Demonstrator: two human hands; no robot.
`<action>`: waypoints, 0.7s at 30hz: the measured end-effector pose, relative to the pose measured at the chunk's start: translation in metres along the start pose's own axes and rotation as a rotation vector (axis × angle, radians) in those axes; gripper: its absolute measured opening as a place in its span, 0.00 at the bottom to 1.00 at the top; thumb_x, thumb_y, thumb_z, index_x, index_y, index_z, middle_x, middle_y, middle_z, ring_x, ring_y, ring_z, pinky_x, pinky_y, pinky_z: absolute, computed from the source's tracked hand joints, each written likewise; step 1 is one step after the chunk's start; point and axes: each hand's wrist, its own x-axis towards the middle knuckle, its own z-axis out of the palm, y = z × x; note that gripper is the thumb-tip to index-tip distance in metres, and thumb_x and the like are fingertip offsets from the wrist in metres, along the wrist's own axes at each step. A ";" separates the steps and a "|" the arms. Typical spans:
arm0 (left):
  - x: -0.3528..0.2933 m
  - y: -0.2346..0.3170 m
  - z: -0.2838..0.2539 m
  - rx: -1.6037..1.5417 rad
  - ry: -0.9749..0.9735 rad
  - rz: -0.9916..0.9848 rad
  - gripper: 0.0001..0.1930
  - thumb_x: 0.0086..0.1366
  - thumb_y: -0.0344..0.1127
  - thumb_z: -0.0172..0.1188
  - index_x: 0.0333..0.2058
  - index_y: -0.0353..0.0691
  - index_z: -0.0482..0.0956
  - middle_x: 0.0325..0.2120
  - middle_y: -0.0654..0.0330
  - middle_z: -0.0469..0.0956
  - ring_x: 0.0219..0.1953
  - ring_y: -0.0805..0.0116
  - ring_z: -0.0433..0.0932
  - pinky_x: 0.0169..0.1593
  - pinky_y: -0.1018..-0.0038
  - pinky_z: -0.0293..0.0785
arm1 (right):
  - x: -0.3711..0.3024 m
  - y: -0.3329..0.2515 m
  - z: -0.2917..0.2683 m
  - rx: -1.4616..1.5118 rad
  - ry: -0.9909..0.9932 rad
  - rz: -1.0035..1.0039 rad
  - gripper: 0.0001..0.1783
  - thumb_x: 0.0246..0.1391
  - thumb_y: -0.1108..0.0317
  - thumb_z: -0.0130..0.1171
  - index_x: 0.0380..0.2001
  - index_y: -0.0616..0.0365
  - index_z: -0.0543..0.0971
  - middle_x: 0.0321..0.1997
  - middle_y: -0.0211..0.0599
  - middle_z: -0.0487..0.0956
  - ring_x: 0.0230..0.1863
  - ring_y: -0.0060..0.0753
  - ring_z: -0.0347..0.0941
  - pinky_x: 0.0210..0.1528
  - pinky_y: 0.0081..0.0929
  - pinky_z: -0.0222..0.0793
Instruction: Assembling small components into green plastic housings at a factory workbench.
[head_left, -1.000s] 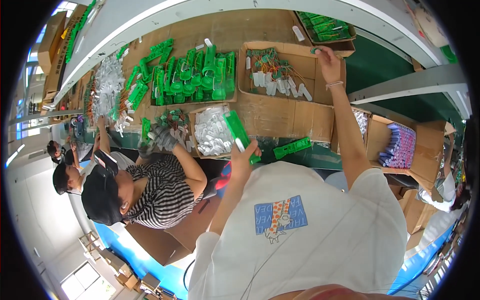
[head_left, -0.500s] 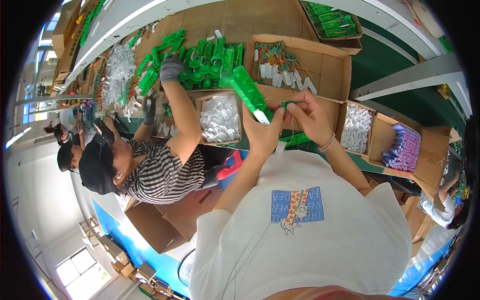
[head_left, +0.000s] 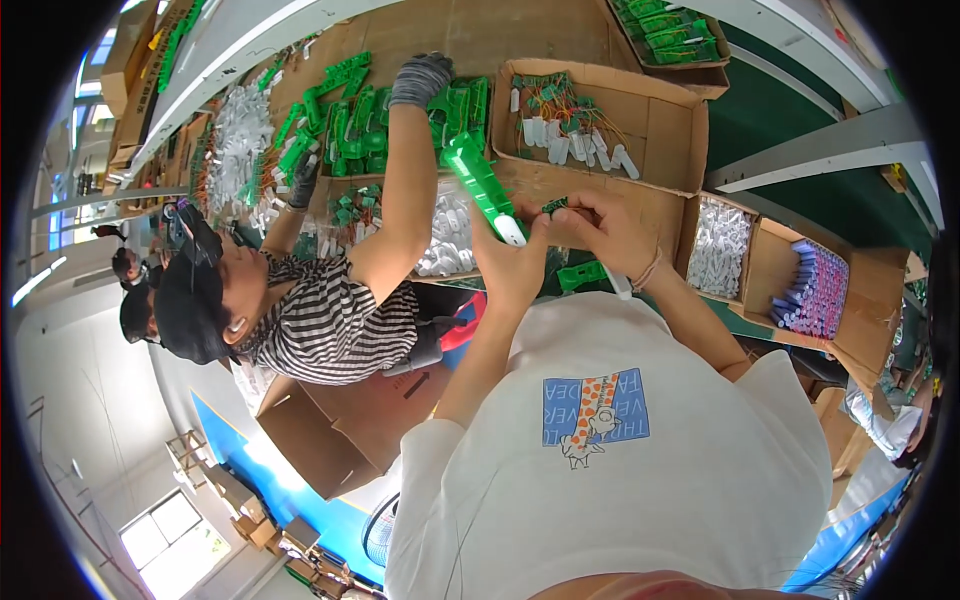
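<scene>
A long green plastic housing point(head_left: 474, 178) slants up out of my left hand point(head_left: 508, 262), whose fingers are closed round its lower end. A white plastic piece point(head_left: 510, 231) sits in that end. My right hand point(head_left: 600, 232) pinches a small green circuit board point(head_left: 553, 206) close to the left fingertips. A white tab point(head_left: 617, 281) hangs just below my right hand; what links it to the board is hidden. Under my hands another green housing point(head_left: 580, 276) lies on the table.
Ahead is a cardboard box point(head_left: 655, 120) of wired boards with white tabs. White parts point(head_left: 720, 245) and purple cylinders point(head_left: 815, 290) fill boxes at right. At left, a co-worker's gloved hand point(head_left: 422, 80) reaches over green housings point(head_left: 360, 130), near white pieces point(head_left: 448, 235).
Both my hands have shifted slightly left with the housing and board. The white tab now hangs farther right, below my right hand. The co-worker's gloved hand has moved right over the green housings.
</scene>
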 end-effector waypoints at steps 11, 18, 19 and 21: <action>-0.004 -0.013 0.014 -0.831 -0.241 -0.421 0.21 0.73 0.43 0.37 0.56 0.37 0.64 0.49 0.55 0.72 0.52 0.62 0.72 0.55 0.64 0.69 | -0.014 -0.033 -0.004 0.003 0.090 -0.141 0.12 0.56 0.65 0.59 0.23 0.61 0.73 0.17 0.37 0.68 0.16 0.31 0.64 0.21 0.29 0.59; -0.011 -0.025 0.021 -1.052 -0.269 -0.421 0.22 0.73 0.41 0.40 0.60 0.36 0.62 0.57 0.53 0.67 0.56 0.63 0.69 0.60 0.66 0.63 | -0.022 -0.045 0.001 -0.293 0.316 -0.381 0.09 0.50 0.70 0.61 0.22 0.58 0.72 0.16 0.37 0.69 0.16 0.39 0.66 0.18 0.34 0.59; -0.010 -0.024 0.022 -1.050 -0.272 -0.424 0.22 0.73 0.41 0.40 0.60 0.36 0.62 0.57 0.53 0.67 0.56 0.63 0.69 0.60 0.66 0.63 | -0.021 -0.044 0.001 -0.293 0.319 -0.378 0.09 0.50 0.70 0.61 0.22 0.58 0.72 0.16 0.37 0.69 0.16 0.39 0.66 0.18 0.34 0.59; -0.009 -0.021 0.025 -1.011 -0.290 -0.361 0.23 0.72 0.40 0.41 0.61 0.36 0.61 0.58 0.53 0.67 0.56 0.63 0.69 0.61 0.66 0.63 | -0.020 -0.041 0.000 -0.306 0.298 -0.375 0.10 0.50 0.70 0.61 0.20 0.58 0.71 0.16 0.37 0.69 0.15 0.40 0.66 0.17 0.34 0.60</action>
